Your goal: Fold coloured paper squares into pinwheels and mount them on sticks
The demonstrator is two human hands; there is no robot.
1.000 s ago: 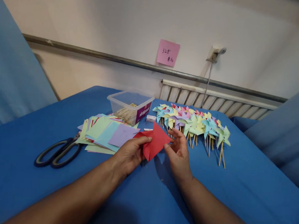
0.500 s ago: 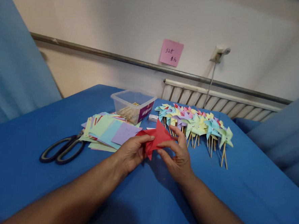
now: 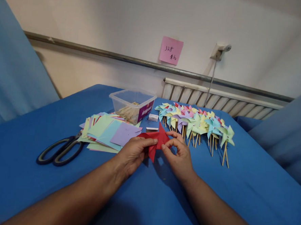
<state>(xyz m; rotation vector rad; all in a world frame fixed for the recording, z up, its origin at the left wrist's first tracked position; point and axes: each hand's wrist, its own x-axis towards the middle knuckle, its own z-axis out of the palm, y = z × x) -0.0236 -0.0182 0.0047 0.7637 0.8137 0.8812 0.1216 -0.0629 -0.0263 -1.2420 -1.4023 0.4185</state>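
Observation:
A red paper square (image 3: 157, 140), partly folded, is pinched between my two hands just above the blue cloth. My left hand (image 3: 132, 154) grips its left side with thumb on top. My right hand (image 3: 179, 154) curls its fingers over the right corner, bending it inward. Beyond my left hand lies a stack of pastel paper squares (image 3: 108, 132). A row of finished paper pinwheels on wooden sticks (image 3: 198, 125) lies beyond my right hand.
Black-handled scissors (image 3: 60, 150) lie left of the paper stack. A clear plastic box (image 3: 132, 106) holding wooden sticks stands behind the stack, with a small white box (image 3: 153, 117) beside it. The blue-covered table (image 3: 250, 186) meets a wall with a radiator and a pink note (image 3: 171, 51).
My right hand has folded the red paper's right corner inward, so the sheet looks smaller and more bunched. Both hands stay in the same spot.

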